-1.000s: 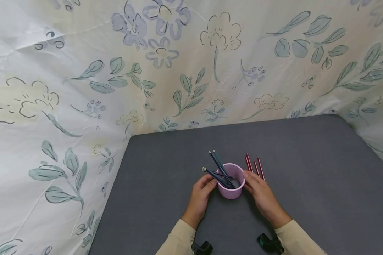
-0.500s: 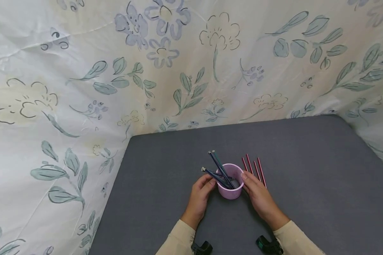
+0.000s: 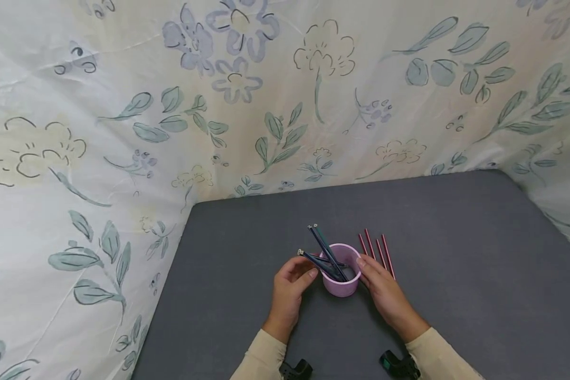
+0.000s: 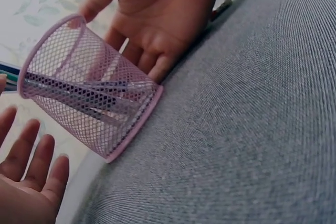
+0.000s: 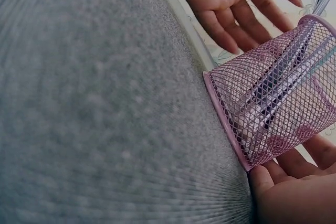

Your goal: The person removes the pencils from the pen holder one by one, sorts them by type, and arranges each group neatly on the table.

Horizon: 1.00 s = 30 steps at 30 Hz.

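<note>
A pink mesh pencil cup (image 3: 340,288) stands upright on the grey table between my hands. Several dark blue and teal pencils (image 3: 322,244) lean in it towards the left, visible through the mesh in both wrist views. My right hand (image 3: 388,301) holds the cup's right side, thumb at the rim and fingers along the wall. On the left, my left hand (image 3: 287,295) is beside the cup with its fingers relaxed; the left wrist view shows a gap between those fingers (image 4: 44,156) and the mesh.
Several red pencils (image 3: 385,253) lie on the table just beyond my right hand, their near ends partly hidden by it. The grey tabletop (image 3: 480,274) stretches to both sides. A floral cloth (image 3: 275,148) hangs behind and at the left.
My left hand has come away from the cup, moving slightly left. Earlier, the right hand shifted slightly left, showing more of the red pencils. The cup stays nearly where it was.
</note>
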Tool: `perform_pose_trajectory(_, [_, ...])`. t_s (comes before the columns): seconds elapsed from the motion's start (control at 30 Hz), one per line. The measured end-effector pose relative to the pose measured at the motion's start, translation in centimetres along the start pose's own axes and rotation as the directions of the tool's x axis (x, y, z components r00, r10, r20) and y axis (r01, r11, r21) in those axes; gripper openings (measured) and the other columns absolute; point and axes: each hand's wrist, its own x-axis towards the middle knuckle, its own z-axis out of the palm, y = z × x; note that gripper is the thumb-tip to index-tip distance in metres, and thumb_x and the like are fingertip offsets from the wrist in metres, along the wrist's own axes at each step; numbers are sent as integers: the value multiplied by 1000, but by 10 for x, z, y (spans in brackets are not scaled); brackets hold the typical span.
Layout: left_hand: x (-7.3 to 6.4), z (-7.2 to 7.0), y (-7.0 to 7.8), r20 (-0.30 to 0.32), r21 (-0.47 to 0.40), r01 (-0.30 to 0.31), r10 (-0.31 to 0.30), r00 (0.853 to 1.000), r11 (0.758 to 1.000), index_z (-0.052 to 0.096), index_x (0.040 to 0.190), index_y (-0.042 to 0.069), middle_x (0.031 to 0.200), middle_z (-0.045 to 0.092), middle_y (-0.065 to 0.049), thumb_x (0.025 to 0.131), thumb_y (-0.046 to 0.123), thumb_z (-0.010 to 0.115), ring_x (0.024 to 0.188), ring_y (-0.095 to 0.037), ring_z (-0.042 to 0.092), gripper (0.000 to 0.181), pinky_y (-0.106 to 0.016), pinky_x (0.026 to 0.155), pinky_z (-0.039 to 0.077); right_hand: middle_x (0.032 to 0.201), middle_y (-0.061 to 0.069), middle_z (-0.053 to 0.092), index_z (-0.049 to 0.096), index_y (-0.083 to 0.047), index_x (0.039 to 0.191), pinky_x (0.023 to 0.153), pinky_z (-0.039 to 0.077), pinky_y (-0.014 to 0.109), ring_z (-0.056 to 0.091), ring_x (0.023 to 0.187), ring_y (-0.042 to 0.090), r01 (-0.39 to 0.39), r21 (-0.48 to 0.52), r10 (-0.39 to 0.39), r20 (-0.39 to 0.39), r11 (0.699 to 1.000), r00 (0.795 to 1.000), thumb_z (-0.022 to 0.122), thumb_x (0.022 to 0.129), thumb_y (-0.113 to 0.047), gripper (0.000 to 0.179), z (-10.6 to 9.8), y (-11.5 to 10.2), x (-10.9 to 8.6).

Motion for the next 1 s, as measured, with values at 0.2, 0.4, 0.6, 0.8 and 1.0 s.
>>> perform_pose_trajectory(0.2, [1,0,5,1,25,-50,50,999,998,70,120,-9,128,73,-26,98,-6,75,113,-31,72,23,-38,97,58,157,32,45,41,17,155,109,38,16,49,138,8,11,11,-11,1,1000,1000,40,120,-25,55,1,-1,0])
perform_pose_trajectory(0.4, [3,2,10,32,83,-70,68,997,994,73,120,-5,127,74,-21,98,-5,77,114,-34,72,23,-38,97,58,157,33,45,42,18,154,107,39,15,50,137,8,21,16,-21,-4,1000,1000,40,120,-23,53,0,-1,0])
perform_pose_trajectory(0.6, [4,4,14,54,123,-117,111,992,985,75,120,-3,124,75,-20,97,-6,77,113,-37,71,23,-39,98,58,157,32,45,42,17,154,108,39,15,50,137,9,16,8,-16,-8,1000,1000,40,120,-23,53,-1,0,-1])
perform_pose_trajectory(0.8, [7,6,18,31,153,-143,140,990,978,77,111,-3,115,76,-24,98,-6,77,106,-30,74,13,-36,92,60,157,33,45,42,18,154,108,39,15,50,136,8,22,11,-22,-10,1000,1000,40,120,-23,53,-1,1,-1])
perform_pose_trajectory(1.0, [10,8,21,-31,183,-170,179,983,968,73,102,-8,105,78,-14,92,-13,77,98,-22,76,12,-33,88,61,151,33,48,44,20,150,109,41,17,53,135,9,68,20,-68,7,997,998,40,120,-22,52,-2,5,-2])
